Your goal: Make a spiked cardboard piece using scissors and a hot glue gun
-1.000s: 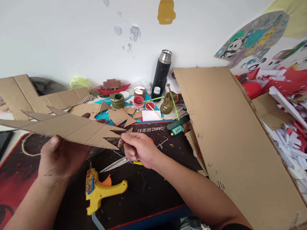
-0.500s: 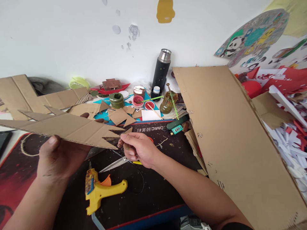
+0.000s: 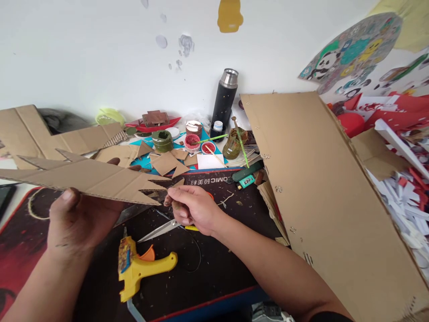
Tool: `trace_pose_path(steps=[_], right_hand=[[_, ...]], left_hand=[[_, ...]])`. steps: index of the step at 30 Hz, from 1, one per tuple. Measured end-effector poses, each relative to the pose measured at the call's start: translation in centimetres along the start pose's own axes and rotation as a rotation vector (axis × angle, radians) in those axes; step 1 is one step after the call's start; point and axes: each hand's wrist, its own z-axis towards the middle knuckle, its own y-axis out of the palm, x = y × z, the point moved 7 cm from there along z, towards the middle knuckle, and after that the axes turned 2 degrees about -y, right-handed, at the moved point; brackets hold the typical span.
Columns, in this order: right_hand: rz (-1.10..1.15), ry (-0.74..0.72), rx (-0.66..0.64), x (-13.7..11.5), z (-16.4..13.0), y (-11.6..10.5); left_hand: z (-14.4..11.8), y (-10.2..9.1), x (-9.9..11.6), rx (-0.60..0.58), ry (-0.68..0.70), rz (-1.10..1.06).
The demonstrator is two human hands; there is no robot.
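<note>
My left hand (image 3: 83, 221) supports a long piece of cardboard (image 3: 100, 176) cut with pointed spikes at both ends. Its thumb presses the near edge, and the other fingers pass underneath to the far side. Close to the right-hand spikes, my right hand (image 3: 192, 208) is closed in a pinch. What lies between its fingertips is hidden. A small cardboard point (image 3: 179, 183) shows just behind that hand. Below it, scissors (image 3: 159, 231) lie on the dark mat (image 3: 214, 273), their handles partly covered by the hand. A yellow glue gun (image 3: 140, 268) rests nearer to me.
A large cardboard sheet (image 3: 318, 192) leans along the right side. Paint jars (image 3: 162, 141), brushes, cardboard scraps (image 3: 164, 163) and a black thermos (image 3: 224, 100) stand along the wall. A lighter (image 3: 246, 181) lies by the sheet. Paper strips (image 3: 398, 201) are heaped far right.
My left hand and the spiked cardboard have shifted slightly to the left, leaving a bit more distance from my right hand. The right hand stays almost in place.
</note>
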Motion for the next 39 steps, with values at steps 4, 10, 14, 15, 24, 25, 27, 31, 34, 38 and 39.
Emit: trace_pose_path(steps=[4, 10, 14, 15, 24, 25, 27, 31, 34, 38, 39], right_hand=[[-0.039, -0.044, 0.006, -0.3, 0.1, -0.2], [-0.149, -0.173, 0.039, -1.8, -0.1, -0.5], [-0.364, -0.276, 0.139, -3.1, -0.6, -1.1], [-0.422, -0.305, 0.174, -3.5, -0.7, -1.3], [-0.7, -0.364, 0.228, -3.5, -1.0, -1.4], [-0.734, -0.359, 0.228, -3.3, -1.0, -1.4], [-0.784, -0.358, 0.231, -3.2, -1.0, -1.3], [-0.799, -0.381, 0.235, -3.1, -0.9, -1.3], [-0.807, -0.401, 0.239, -3.2, -0.9, -1.3], [-0.86, -0.441, 0.244, -3.3, -1.0, -1.2], [-0.873, -0.445, 0.243, -3.4, -1.1, -1.2]], left_hand=[[0.1, 0.0, 0.2, -0.01, 0.041, -0.035], [0.6, -0.5, -0.1, -0.04, 0.026, -0.078], [0.6, -0.7, -0.2, -0.038, -0.003, -0.059], [0.6, -0.7, -0.2, -0.041, -0.011, -0.056], [0.5, 0.1, -0.3, -0.069, 0.006, -0.063], [0.5, 0.0, -0.4, -0.066, 0.004, -0.066], [0.5, -0.3, -0.5, -0.064, -0.006, -0.068], [0.3, -0.2, -0.5, -0.071, -0.026, -0.031], [0.1, 0.0, -0.5, -0.059, -0.031, -0.016], [0.1, 0.3, -0.4, -0.065, -0.044, -0.006], [0.1, 0.3, -0.4, -0.066, -0.045, 0.001]])
